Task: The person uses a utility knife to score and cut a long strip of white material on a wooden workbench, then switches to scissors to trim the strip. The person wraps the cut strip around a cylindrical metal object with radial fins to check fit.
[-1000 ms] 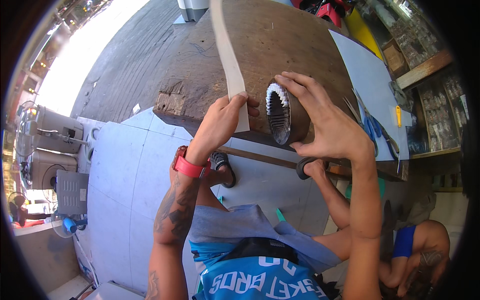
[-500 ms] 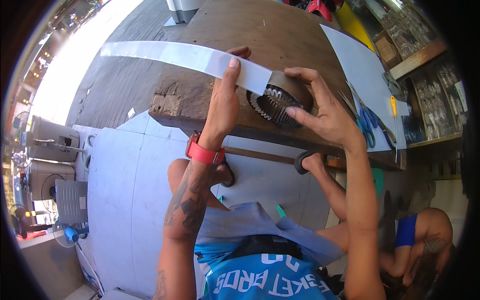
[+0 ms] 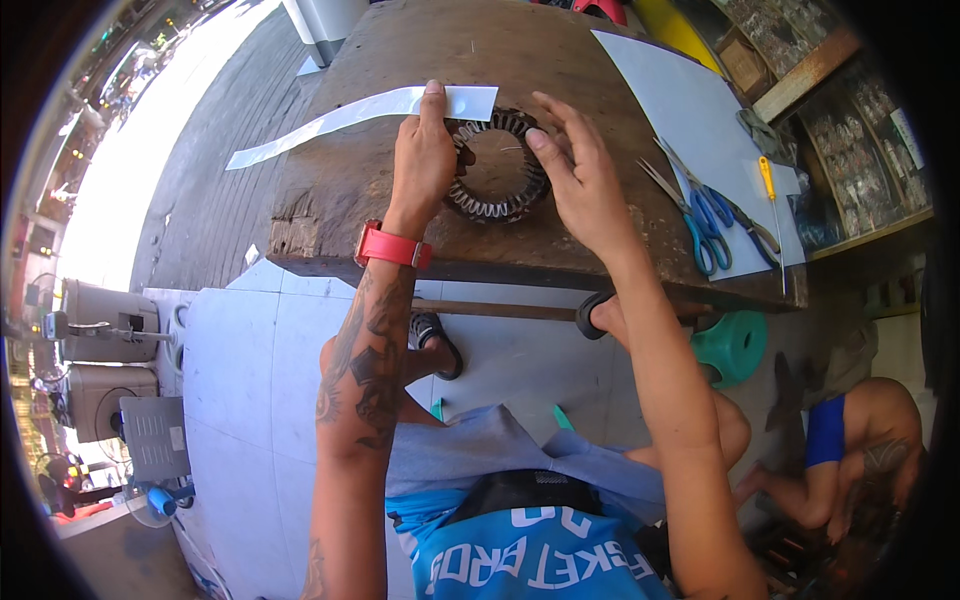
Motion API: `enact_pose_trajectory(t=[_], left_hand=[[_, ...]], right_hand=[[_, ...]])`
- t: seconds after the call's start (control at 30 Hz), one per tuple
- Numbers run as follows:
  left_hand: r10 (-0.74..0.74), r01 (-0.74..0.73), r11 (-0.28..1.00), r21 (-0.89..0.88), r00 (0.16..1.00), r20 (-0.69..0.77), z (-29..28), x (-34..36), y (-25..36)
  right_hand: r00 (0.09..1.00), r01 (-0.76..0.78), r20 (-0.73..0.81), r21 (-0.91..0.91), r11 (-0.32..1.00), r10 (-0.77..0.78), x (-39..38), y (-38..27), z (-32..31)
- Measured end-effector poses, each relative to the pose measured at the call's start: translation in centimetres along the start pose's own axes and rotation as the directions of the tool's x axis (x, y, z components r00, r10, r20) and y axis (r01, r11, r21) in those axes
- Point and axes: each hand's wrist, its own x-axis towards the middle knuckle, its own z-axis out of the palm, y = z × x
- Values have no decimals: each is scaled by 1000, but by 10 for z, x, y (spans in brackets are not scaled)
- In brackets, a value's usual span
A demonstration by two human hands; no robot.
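Note:
A slotted metal ring, like a motor's stator core (image 3: 497, 209), shows its open face upward over the wooden bench. My left hand (image 3: 424, 160) is closed on a translucent white plastic strip (image 3: 350, 118), its thumb pressing from above. The strip's right end overlaps the ring's far rim, and its long tail reaches out to the left. Fingertips of the left hand also show at the ring's left inner edge. Round the ring's right side curves my right hand (image 3: 590, 190), with the thumb on the rim and the fingers along the outside. Those fingers' undersides are hidden.
On the wooden bench (image 3: 400, 50), a white sheet (image 3: 650, 100) lies to the right, with blue-handled scissors (image 3: 705, 235) and a yellow-handled screwdriver (image 3: 767, 180). A green stool (image 3: 735, 350) stands below the bench. Another person (image 3: 850, 440) crouches at lower right.
The ring has tipped from a slant to face up and shifted left. The strip's free end has swung lower, and its right end has moved left. Both hands still hold on.

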Motion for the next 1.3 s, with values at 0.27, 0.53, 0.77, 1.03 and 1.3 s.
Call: enact_pose_trajectory(t=[0.27, 0.53, 0.77, 1.03, 1.3], left_hand=[[-4, 4, 1000, 1, 1000, 3, 1, -1, -1], [149, -164, 982, 88, 977, 154, -13, -21, 20], [197, -186, 948, 259, 980, -18, 9, -75, 39], [148, -159, 970, 186, 986, 73, 4, -67, 42], [136, -157, 967, 200, 984, 116, -2, -73, 43]], right_hand=[[965, -260, 25, 134, 956, 259, -35, -1, -7], [984, -170, 10, 320, 932, 177, -71, -17, -14], [958, 175, -228, -22, 984, -175, -121, -50, 57], [985, -169, -66, -188, 968, 159, -108, -27, -6], [945, -298, 62, -243, 923, 321, -86, -30, 15]])
